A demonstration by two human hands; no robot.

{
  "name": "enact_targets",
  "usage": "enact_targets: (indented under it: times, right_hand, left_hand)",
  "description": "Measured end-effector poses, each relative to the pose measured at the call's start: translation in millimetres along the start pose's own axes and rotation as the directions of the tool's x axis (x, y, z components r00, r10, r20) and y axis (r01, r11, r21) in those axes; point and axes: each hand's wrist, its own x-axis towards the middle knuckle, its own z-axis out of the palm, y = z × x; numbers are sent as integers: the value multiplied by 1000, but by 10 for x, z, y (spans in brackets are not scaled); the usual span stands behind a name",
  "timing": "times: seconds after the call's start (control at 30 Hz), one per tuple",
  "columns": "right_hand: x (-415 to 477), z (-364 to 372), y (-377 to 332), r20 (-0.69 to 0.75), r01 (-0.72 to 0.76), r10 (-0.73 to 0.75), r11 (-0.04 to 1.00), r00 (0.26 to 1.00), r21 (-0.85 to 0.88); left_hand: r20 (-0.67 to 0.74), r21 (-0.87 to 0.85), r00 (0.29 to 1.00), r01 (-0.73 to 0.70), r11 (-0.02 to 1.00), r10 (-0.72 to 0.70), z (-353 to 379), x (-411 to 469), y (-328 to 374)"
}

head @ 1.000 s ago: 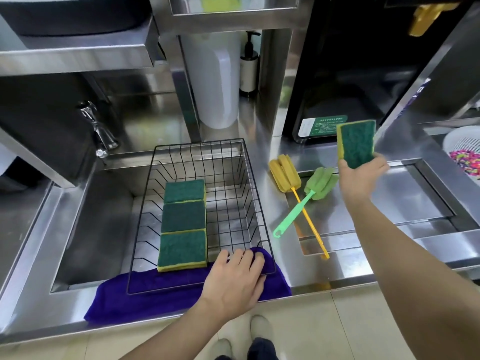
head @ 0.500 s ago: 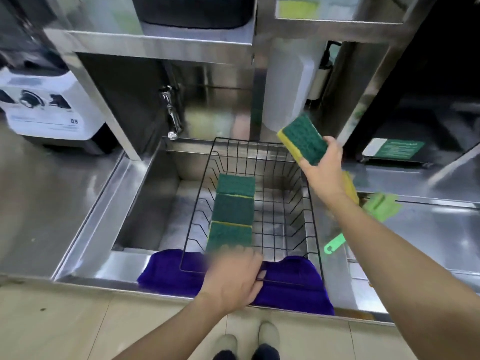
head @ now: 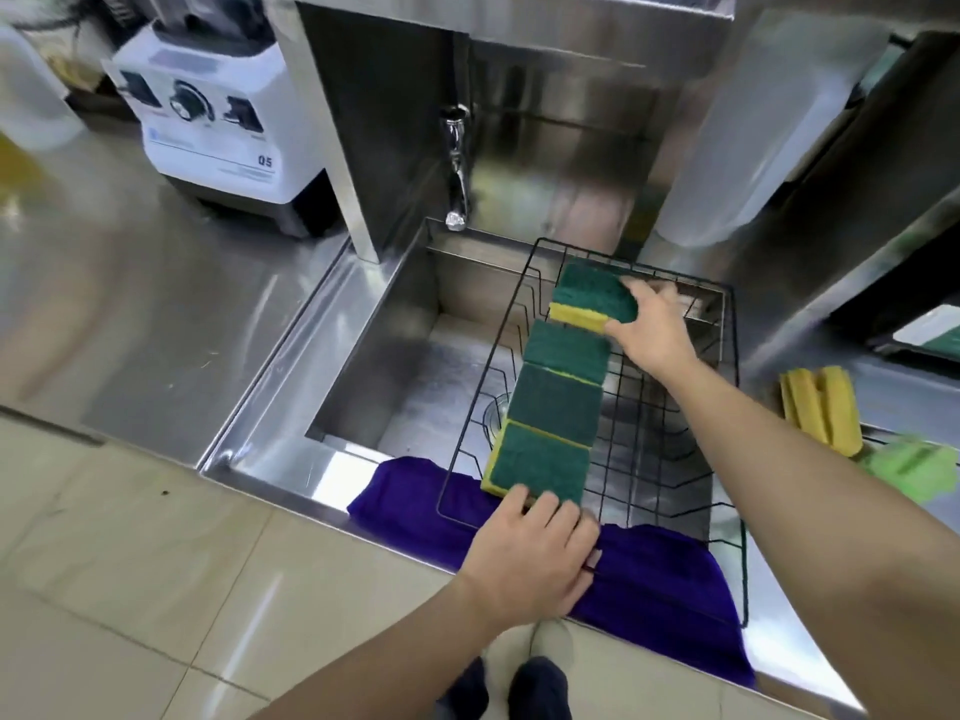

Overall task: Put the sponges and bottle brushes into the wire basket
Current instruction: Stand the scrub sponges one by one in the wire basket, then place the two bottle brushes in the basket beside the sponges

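The white blender base at far left reads "Q5"; no other writing is legible. The right hand is closed on a green-and-yellow sponge at the far end of the wire basket, just beyond a row of three sponges lying along the basket's left side, leaving its right half open. The left hand presses fingers-together on the basket's near rim over the purple cloth, while the yellow brush and green brush lie on the counter right of the basket.
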Motion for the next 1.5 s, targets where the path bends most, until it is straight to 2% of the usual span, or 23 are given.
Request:
enact_targets:
  times: [0.43, 0.53, 0.67, 0.73, 0.9, 1.13, 1.27, 1.37, 1.5]
  right_hand:
    - [243, 219, 136, 204, -4, 29, 993, 979, -119]
    - [258, 222, 166, 300, 18, 43, 980, 953, -199]
    - [216, 195, 223, 351, 68, 79, 919, 933, -389]
    - [157, 187, 241, 367, 53, 104, 918, 924, -394]
    - [-33, 91, 254, 261, 45, 43, 946, 964, -321]
    - [-364, -392, 387, -79, -20, 7, 986, 997, -164]
    - [-626, -645, 611, -269, -163, 118, 975, 956, -152]
    - [-855, -783, 803, -393, -296, 227, 947, 891, -123]
    - [-1150, -875, 1062, -455, -477, 407, 878, 792, -44]
  left_hand:
    - [-38, -12, 999, 37, 999, -38, 3, 19, 13]
    - [-39, -24, 998, 39, 999, -40, 0, 26, 10]
    - [-18, -35, 999, 30, 999, -31, 11, 25, 10]
    - [-7, -38, 1000, 29, 999, -30, 18, 20, 11]
    - [-1, -41, 1000, 16, 999, -17, 23, 20, -3]
    - [54, -62, 999, 8, 998, -4, 15, 71, 75]
    - [91, -103, 994, -43, 994, 53, 20, 166, 273]
    - [109, -108, 992, -57, 993, 69, 25, 228, 373]
    - [109, -109, 991, -64, 992, 76, 26, 253, 424]
